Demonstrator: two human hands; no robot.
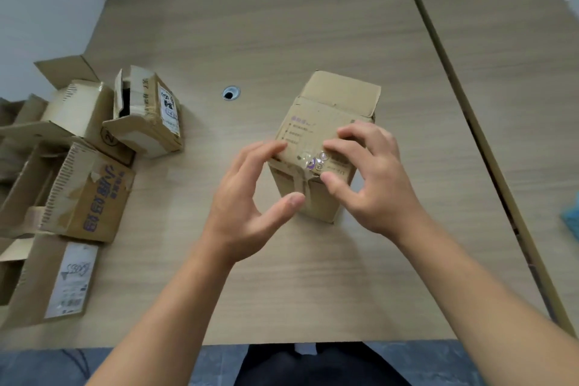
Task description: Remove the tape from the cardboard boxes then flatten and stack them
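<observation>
A small brown cardboard box (316, 122) stands upright in the middle of the wooden table (282, 34), its far top flap raised. Clear tape (302, 180) runs over the near top edge and down the front face, beside small round purple stickers. My left hand (247, 204) holds the box's near left corner, fingertips on the top edge and thumb against the front face by the tape. My right hand (376, 178) grips the near right part, fingers curled on the top panel and thumb on the front top edge.
Several opened cardboard boxes lie clustered at the table's left edge, among them one with a white label (150, 116), one with purple print (91, 194) and one with a barcode label (53, 282). A cable hole (231, 93) sits left of the box. A second table (517, 72) adjoins on the right.
</observation>
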